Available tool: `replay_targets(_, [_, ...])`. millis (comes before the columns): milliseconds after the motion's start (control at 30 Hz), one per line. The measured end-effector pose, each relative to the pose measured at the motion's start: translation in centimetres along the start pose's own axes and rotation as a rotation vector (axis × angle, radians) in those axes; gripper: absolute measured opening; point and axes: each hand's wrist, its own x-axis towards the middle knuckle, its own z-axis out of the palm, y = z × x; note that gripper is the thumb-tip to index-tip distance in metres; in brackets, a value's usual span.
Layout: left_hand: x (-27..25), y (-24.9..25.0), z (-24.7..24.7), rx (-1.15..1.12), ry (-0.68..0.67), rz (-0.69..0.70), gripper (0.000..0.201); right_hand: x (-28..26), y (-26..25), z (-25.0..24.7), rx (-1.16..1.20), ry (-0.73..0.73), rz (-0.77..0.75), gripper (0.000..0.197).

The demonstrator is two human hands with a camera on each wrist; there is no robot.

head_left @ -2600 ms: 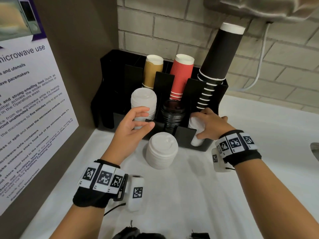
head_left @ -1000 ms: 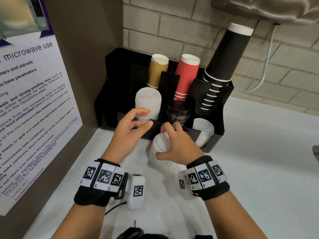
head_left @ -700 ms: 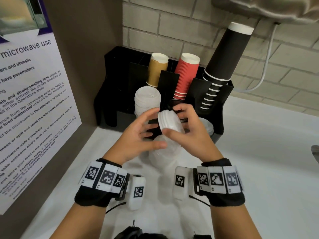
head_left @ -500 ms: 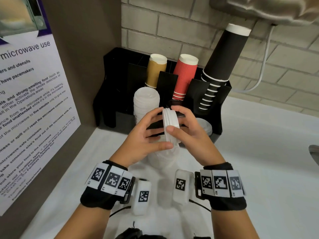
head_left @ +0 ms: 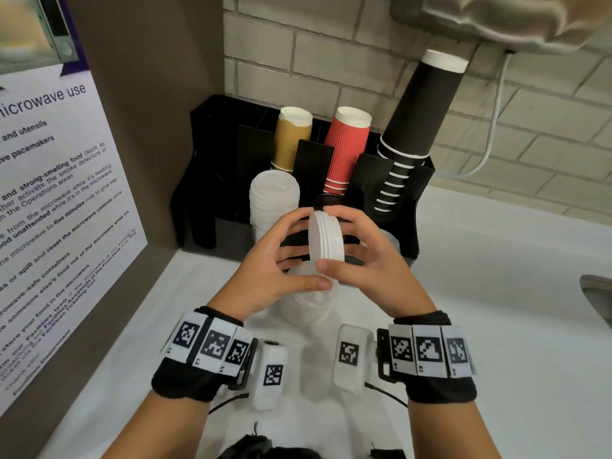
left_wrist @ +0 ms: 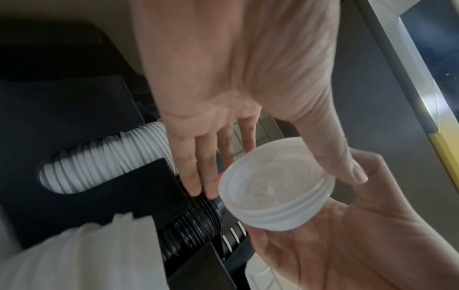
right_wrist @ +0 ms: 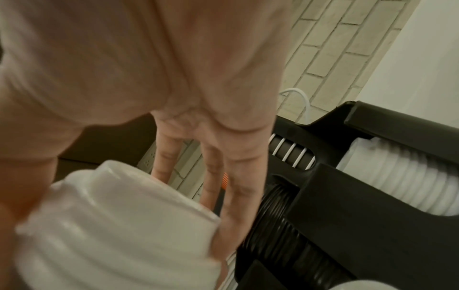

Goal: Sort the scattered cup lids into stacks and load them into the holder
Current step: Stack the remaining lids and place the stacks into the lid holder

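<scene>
A small stack of lids (head_left: pixel 326 238) is being held on edge between the left hand (head_left: pixel 271 276) and right hand (head_left: pixel 371 270), fingers curled round its rim. The pile of lids (head_left: pixel 308 301) beneath is being largely hidden by both hands.

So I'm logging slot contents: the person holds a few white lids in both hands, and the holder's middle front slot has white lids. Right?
Not quite. The middle front slot holds black lids, as the left wrist view shows; white lids fill the slots either side. The left hand and right hand do hold the few white lids together.
</scene>
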Motion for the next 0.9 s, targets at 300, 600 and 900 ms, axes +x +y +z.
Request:
replay_targets(300, [0.3, 0.3, -2.1, 0.037, 0.249, 0.045, 0.041, 2.3, 1.6, -7.8, -0.317, 0.382, -0.042, 0.059])
replay_targets(600, [0.6, -0.2, -2.7, 0.067, 0.287, 0.066, 0.028, 5.0, 4.2, -10.5, -0.873, 0.054, 0.272, 0.076])
replay_targets(900, [0.3, -0.4, -2.6, 0.087, 0.279, 0.082, 0.024, 6.3, 4.7, -9.4, -1.090, -0.150, 0.403, 0.086])
